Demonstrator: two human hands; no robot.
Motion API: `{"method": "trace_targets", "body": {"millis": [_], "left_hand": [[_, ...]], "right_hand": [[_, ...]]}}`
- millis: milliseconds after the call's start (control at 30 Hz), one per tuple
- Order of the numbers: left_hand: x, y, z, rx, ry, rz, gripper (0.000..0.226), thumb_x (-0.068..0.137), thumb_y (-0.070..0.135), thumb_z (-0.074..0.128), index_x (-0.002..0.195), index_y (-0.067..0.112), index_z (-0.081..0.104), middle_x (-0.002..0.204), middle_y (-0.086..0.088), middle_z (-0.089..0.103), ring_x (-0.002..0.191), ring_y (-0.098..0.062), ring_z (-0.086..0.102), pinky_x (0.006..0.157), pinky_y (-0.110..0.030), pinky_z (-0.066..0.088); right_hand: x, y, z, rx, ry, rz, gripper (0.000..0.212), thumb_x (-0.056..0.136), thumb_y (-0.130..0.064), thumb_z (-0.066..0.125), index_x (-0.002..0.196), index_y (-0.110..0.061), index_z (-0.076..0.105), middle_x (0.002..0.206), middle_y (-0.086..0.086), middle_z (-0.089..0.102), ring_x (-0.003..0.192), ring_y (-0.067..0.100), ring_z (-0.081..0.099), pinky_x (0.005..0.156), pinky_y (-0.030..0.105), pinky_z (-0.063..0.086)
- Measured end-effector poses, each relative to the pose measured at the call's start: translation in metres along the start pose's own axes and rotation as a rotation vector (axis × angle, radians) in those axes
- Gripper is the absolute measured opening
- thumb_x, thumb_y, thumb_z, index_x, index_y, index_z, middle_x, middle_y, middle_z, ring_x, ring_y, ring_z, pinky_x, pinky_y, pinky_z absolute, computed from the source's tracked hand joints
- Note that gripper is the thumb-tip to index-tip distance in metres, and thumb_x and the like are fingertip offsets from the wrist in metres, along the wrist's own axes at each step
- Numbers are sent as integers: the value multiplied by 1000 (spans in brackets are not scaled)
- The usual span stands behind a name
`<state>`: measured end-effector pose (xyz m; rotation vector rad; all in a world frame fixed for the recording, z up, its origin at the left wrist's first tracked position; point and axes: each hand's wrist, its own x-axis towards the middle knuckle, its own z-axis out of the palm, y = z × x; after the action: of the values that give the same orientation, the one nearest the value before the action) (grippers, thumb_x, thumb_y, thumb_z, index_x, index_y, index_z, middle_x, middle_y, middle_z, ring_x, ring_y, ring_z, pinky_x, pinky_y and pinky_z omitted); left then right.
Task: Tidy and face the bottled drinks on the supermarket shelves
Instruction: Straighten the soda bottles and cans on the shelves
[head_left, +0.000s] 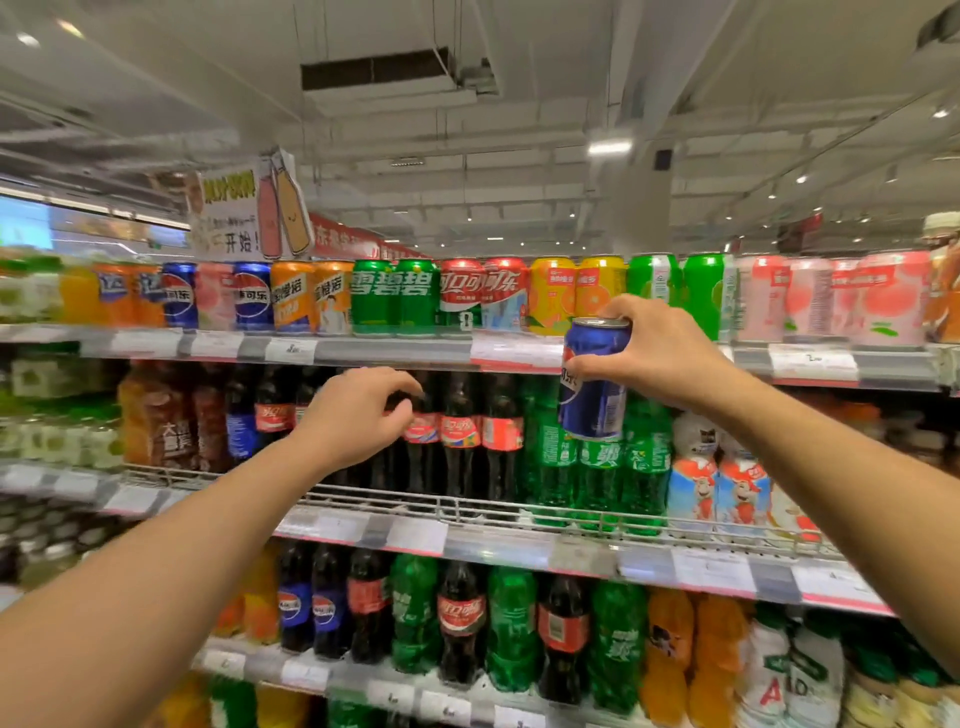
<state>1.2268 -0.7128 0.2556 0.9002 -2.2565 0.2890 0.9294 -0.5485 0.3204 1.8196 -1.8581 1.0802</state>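
Far-left shelf stock blurred, unreadable. Left hand (358, 415) centre frame, raised before the cola bottles (460, 434), fingers loosely curled, holding nothing. One blue can (595, 379) right of centre, tilted, gripped near its top by right hand (657, 351), below the top shelf (395, 351).

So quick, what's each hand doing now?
Left hand: open, fingers loosely curled, holding nothing.
Right hand: holding a blue can by its top.
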Motion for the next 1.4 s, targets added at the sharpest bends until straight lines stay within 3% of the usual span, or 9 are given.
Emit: {"method": "trace_targets", "body": {"millis": [133,300,367,500,900,1100,1233,1333,1400], "left_hand": [[-11,-58,-26,-54,2,-55,40,86,42,48,114,29,74,105,11,76,97,-12,69,87,-38,57],[-12,-123,-49,-74,18,-105,28,91,36,57,113,29,74,96,9,75,91,-14,69,83,-37,56],[-13,-143,-55,-78,7,-94,36,88,40,52,114,29,74,96,9,75,91,-13,69,82,-36,56],[-9,-185,-60,-49,24,-84,24,94,30,59,114,27,73,91,11,71,88,-13,66,80,-36,57],[11,-278,-66,-36,258,-121,24,95,19,56,116,22,69,110,5,70,109,-20,59,89,-42,53],[48,-308,-78,211,282,-223,53,91,21,55,143,16,46,145,-13,44,131,-38,39,103,-54,44],[72,-325,-85,330,208,-301,67,96,39,49,156,23,25,166,-14,12,152,-40,6,120,-59,19],[86,-336,-82,372,140,-326,80,94,55,47,161,27,11,168,-13,-11,152,-39,-21,123,-59,0],[90,-342,-81,395,95,-319,84,92,61,47,161,29,10,168,-13,-17,150,-40,-26,122,-60,-4]], "right_hand": [[16,-48,36,19,16,-13,52,68,-58,85,101,-23,65,92,-4,69,80,15,64,70,33,52],[35,-90,81,32,43,0,59,66,-63,83,104,-22,65,89,-4,70,80,16,65,75,37,56],[41,-102,96,28,47,-3,60,66,-66,80,103,-21,64,89,-3,70,79,16,64,72,36,55],[49,-123,119,45,35,-3,64,65,-68,77,108,-22,63,88,-6,69,78,13,65,68,35,54],[81,-179,163,61,21,-50,41,73,-50,84,97,-25,63,81,-7,69,73,11,65,59,25,47],[95,-195,182,86,-5,-60,46,71,-52,83,100,-24,63,82,-6,69,73,13,66,62,29,52],[101,-200,190,81,-12,-71,49,71,-53,83,103,-24,62,82,-7,69,73,10,66,63,26,51],[105,-201,197,85,-10,-61,50,70,-56,83,103,-26,62,82,-8,70,72,9,66,63,27,52],[108,-201,201,67,-11,-60,48,71,-56,83,103,-27,62,81,-8,70,72,10,67,66,33,55]]}}
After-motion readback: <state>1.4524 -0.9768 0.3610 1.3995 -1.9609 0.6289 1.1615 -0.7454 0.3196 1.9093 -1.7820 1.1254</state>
